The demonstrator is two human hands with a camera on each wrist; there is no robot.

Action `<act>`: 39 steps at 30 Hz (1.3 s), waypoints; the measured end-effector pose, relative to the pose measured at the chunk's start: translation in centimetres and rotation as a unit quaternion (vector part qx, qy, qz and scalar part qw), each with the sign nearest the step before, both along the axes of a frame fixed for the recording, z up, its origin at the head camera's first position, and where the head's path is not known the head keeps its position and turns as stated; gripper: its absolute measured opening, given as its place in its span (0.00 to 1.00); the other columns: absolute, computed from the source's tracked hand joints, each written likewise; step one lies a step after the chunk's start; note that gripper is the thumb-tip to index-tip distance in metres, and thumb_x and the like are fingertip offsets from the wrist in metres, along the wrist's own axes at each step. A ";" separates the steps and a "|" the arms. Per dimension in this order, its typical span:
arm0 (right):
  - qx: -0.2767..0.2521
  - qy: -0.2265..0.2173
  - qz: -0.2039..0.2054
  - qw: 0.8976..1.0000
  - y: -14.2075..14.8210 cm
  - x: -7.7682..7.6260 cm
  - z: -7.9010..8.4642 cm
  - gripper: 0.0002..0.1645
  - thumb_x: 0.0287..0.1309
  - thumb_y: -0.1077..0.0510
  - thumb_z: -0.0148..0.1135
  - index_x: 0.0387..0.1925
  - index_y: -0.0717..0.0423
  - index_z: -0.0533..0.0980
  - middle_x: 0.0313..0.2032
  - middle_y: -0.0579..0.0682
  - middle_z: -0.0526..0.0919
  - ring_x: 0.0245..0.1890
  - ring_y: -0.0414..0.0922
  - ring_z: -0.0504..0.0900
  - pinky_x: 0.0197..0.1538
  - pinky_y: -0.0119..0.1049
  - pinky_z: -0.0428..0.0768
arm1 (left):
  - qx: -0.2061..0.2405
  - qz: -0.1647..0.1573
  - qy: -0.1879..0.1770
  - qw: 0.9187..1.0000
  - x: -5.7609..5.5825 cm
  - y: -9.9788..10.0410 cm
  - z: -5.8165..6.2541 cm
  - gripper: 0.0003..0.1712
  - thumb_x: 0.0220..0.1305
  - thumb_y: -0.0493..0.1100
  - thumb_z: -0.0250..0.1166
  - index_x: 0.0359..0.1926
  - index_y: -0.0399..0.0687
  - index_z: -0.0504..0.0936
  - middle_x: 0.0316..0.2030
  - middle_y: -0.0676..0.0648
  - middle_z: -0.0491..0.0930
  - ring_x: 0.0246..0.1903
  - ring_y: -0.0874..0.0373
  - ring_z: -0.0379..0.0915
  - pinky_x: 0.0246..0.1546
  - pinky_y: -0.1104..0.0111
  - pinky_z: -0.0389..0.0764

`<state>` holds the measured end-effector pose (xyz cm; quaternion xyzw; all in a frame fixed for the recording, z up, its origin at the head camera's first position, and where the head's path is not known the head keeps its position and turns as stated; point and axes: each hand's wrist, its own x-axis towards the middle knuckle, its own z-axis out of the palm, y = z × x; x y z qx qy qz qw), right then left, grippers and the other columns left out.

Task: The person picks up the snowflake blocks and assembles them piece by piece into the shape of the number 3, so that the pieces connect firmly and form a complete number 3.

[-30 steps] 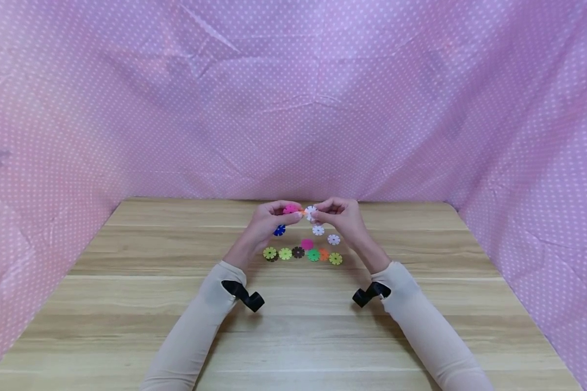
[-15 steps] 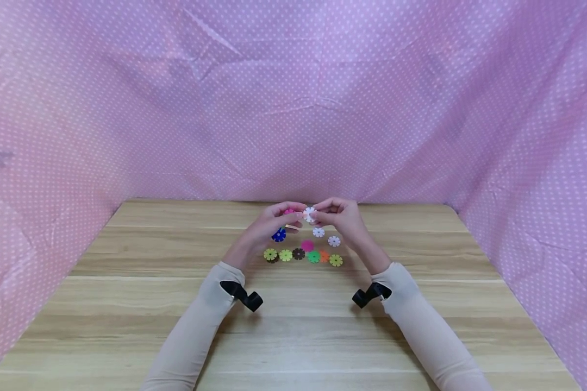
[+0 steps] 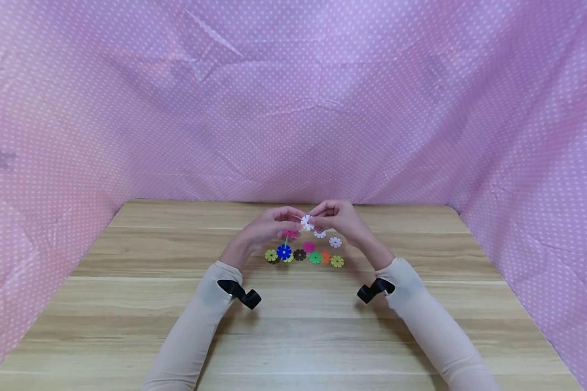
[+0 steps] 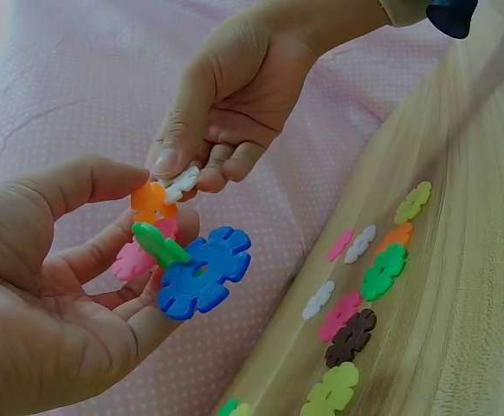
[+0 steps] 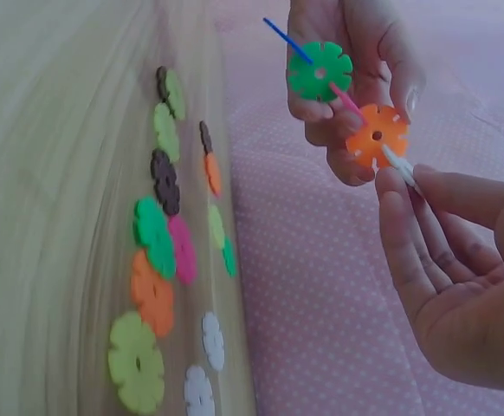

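Over the far part of the table, my left hand [image 3: 269, 227] holds a short chain of notched plastic snowflake discs. The chain runs from a blue disc [image 4: 204, 273] through a green disc [image 5: 319, 71] and a pink disc [image 4: 133, 260] to an orange disc [image 5: 378, 139]. A white disc [image 3: 307, 222] is pinched between the thumb and fingers of my right hand [image 3: 341, 221]. Its edge meets the orange disc at a notch in the right wrist view. Left thumb and fingers are at the orange and pink discs, while the blue one hangs at the free end.
Loose discs lie on the wooden table [image 3: 293, 336] below the hands: a brown one [image 3: 299, 254], a green one [image 3: 314, 257], an orange one [image 3: 325, 257], a yellow one [image 3: 337, 262], a white one [image 3: 335, 242] and others. A pink dotted cloth [image 3: 293, 108] hangs behind the table.
The chain has turned in my left hand: its blue end has swung down towards me, and green and pink now show below the fingers. Both hands have lowered slightly, with the white disc still pinched.
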<state>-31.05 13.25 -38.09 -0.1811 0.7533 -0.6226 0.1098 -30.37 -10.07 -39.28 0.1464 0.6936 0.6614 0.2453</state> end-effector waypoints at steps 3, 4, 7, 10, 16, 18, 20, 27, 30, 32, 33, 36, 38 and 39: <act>0.019 0.000 0.014 1.000 0.5 0.0 0.0 0.12 0.62 0.65 0.68 0.44 0.71 0.81 0.30 0.48 0.89 0.32 0.47 0.89 0.43 0.49 0.90 | -0.006 0.000 -0.004 1.000 0.0 0.1 0.0 0.20 0.71 0.37 0.62 0.62 0.42 0.75 0.50 0.47 0.79 0.56 0.35 0.76 0.52 0.58 0.84; 0.025 -0.001 0.019 0.999 0.7 0.0 0.0 0.12 0.62 0.65 0.69 0.44 0.71 0.81 0.30 0.49 0.89 0.32 0.48 0.89 0.44 0.50 0.89 | -0.008 0.001 -0.005 1.000 0.0 0.1 0.0 0.20 0.71 0.37 0.62 0.62 0.42 0.75 0.50 0.47 0.79 0.55 0.37 0.78 0.49 0.60 0.84; 0.051 0.002 0.032 0.998 1.5 -0.1 -0.3 0.13 0.61 0.65 0.69 0.45 0.70 0.81 0.32 0.52 0.89 0.33 0.49 0.89 0.46 0.55 0.88 | -0.008 0.003 -0.008 1.000 0.0 0.1 -0.1 0.20 0.71 0.37 0.61 0.62 0.42 0.75 0.48 0.47 0.79 0.46 0.46 0.82 0.46 0.63 0.83; 0.094 0.011 0.046 0.994 2.5 0.0 -0.7 0.14 0.60 0.64 0.70 0.45 0.69 0.82 0.35 0.55 0.89 0.34 0.48 0.89 0.47 0.54 0.88 | -0.004 0.005 -0.009 1.000 -0.1 0.1 -0.1 0.20 0.71 0.37 0.61 0.62 0.42 0.74 0.48 0.45 0.80 0.41 0.51 0.83 0.50 0.57 0.85; 0.180 0.030 0.098 0.978 4.4 0.1 -2.1 0.13 0.57 0.68 0.71 0.44 0.69 0.83 0.38 0.58 0.89 0.37 0.43 0.87 0.45 0.35 0.88 | -0.008 0.021 -0.010 1.000 -0.1 0.0 -0.2 0.19 0.72 0.39 0.61 0.61 0.45 0.73 0.52 0.37 0.80 0.49 0.39 0.81 0.56 0.49 0.82; 0.191 0.036 0.122 0.973 4.9 0.2 -2.6 0.13 0.56 0.70 0.71 0.44 0.71 0.82 0.38 0.60 0.88 0.38 0.45 0.87 0.45 0.34 0.88 | -0.007 0.025 -0.013 1.000 -0.1 0.1 -0.2 0.19 0.72 0.38 0.61 0.61 0.46 0.73 0.50 0.40 0.81 0.51 0.37 0.80 0.58 0.46 0.80; 0.203 0.044 0.140 0.968 5.2 0.4 -2.9 0.14 0.55 0.71 0.71 0.44 0.71 0.82 0.38 0.61 0.87 0.37 0.46 0.86 0.43 0.33 0.88 | 0.000 0.025 -0.018 1.000 -0.1 0.1 -0.3 0.19 0.72 0.37 0.61 0.61 0.45 0.72 0.48 0.43 0.81 0.52 0.36 0.79 0.61 0.43 0.78; 0.257 0.079 0.176 0.947 5.7 0.9 -3.7 0.18 0.51 0.68 0.75 0.45 0.68 0.82 0.35 0.61 0.83 0.34 0.43 0.77 0.36 0.26 0.78 | 0.020 0.024 -0.028 0.999 -0.1 0.3 -0.3 0.20 0.71 0.34 0.61 0.62 0.43 0.70 0.58 0.34 0.73 0.59 0.30 0.73 0.66 0.40 0.73; 0.269 0.088 0.179 0.942 5.7 1.1 -3.9 0.18 0.51 0.68 0.75 0.45 0.68 0.82 0.34 0.61 0.81 0.34 0.45 0.75 0.36 0.26 0.75 | 0.021 0.024 -0.025 0.999 -0.1 0.3 -0.3 0.20 0.71 0.35 0.62 0.62 0.44 0.71 0.59 0.36 0.73 0.60 0.30 0.73 0.65 0.43 0.76; 0.274 0.088 0.176 0.941 5.7 1.2 -4.0 0.17 0.51 0.68 0.75 0.44 0.67 0.82 0.33 0.60 0.81 0.35 0.46 0.75 0.36 0.26 0.75 | 0.020 0.025 -0.021 0.999 -0.2 0.3 -0.4 0.20 0.71 0.35 0.62 0.62 0.44 0.72 0.57 0.38 0.74 0.59 0.31 0.74 0.63 0.45 0.78; 0.275 0.087 0.174 0.941 5.7 1.2 -4.1 0.16 0.51 0.69 0.75 0.43 0.67 0.82 0.34 0.60 0.81 0.35 0.46 0.75 0.36 0.26 0.75 | 0.020 0.025 -0.019 0.999 -0.2 0.3 -0.4 0.20 0.71 0.35 0.62 0.62 0.44 0.72 0.56 0.39 0.74 0.58 0.32 0.75 0.63 0.46 0.79; 0.279 0.084 0.168 0.942 5.7 1.2 -4.2 0.15 0.51 0.68 0.76 0.41 0.66 0.82 0.33 0.59 0.81 0.35 0.45 0.75 0.36 0.27 0.75 | 0.022 0.027 -0.018 0.999 -0.3 0.3 -0.5 0.20 0.71 0.34 0.63 0.62 0.42 0.72 0.54 0.41 0.75 0.56 0.34 0.77 0.62 0.47 0.80; 0.281 0.083 0.166 0.942 5.7 1.2 -4.3 0.14 0.50 0.67 0.77 0.39 0.65 0.82 0.33 0.57 0.81 0.34 0.44 0.75 0.35 0.27 0.75 | 0.020 0.030 -0.017 0.999 -0.3 0.3 -0.5 0.21 0.71 0.34 0.63 0.63 0.42 0.72 0.53 0.43 0.75 0.54 0.37 0.79 0.61 0.48 0.81; 0.281 0.083 0.167 0.941 5.7 1.1 -4.3 0.14 0.50 0.67 0.77 0.38 0.65 0.81 0.33 0.56 0.81 0.34 0.44 0.75 0.35 0.27 0.75 | 0.021 0.032 -0.019 0.999 -0.3 0.3 -0.5 0.22 0.71 0.34 0.63 0.63 0.42 0.72 0.52 0.43 0.75 0.53 0.39 0.79 0.61 0.48 0.81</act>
